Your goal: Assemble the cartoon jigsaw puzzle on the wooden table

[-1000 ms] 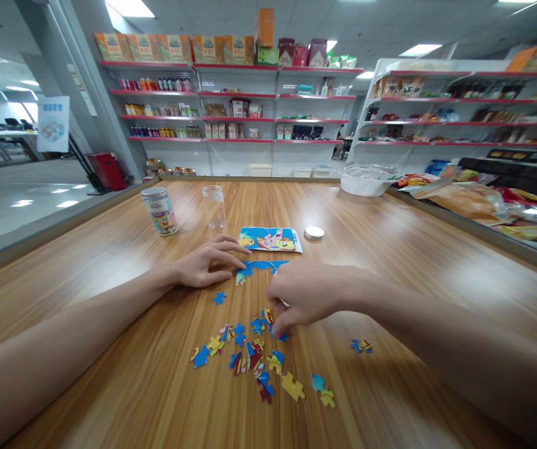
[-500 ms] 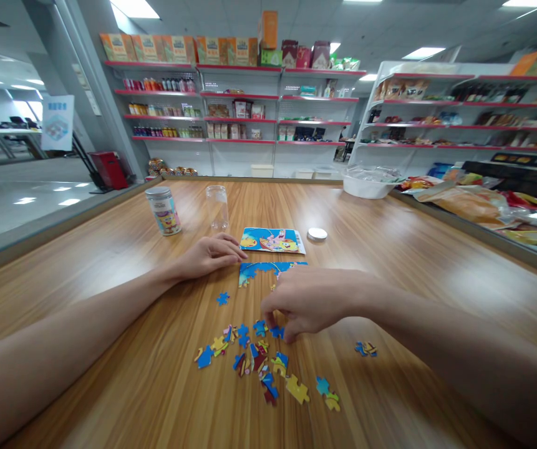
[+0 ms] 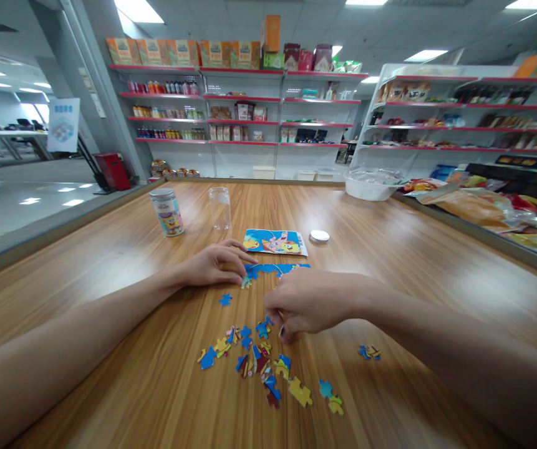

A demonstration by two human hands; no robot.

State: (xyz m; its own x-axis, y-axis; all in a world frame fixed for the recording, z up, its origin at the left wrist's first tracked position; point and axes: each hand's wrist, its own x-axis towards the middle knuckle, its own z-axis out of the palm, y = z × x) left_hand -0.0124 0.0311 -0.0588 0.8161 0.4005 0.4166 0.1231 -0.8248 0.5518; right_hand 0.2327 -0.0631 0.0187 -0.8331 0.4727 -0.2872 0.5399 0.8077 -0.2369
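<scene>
Resting with its fingers loosely spread, the left hand [image 3: 219,265] grips nothing, its fingertips at the left end of a joined strip of blue cardboard puzzle pieces [image 3: 268,269]. The right hand [image 3: 312,302] is bent nearly closed over the loose pieces; something small and dark shows by its thumb, but whether it is pinched I cannot tell. Judging by what lies here, only the straight-topped upper band is assembled, its lower edge ragged; most of the picture is left in a scattered heap of multicoloured interlocking pieces [image 3: 262,365], with a lone blue knobbed piece [image 3: 226,300] and a small cluster [image 3: 370,353] apart. Beyond the strip lie a glossy, flat cartoon picture card [image 3: 275,242] and a round whitish lid [image 3: 319,236]; a clear cylindrical jar [image 3: 220,212] and a printed, silver-lidded canister [image 3: 168,213] stand upright on the smooth wood-grain table [image 3: 165,386].
</scene>
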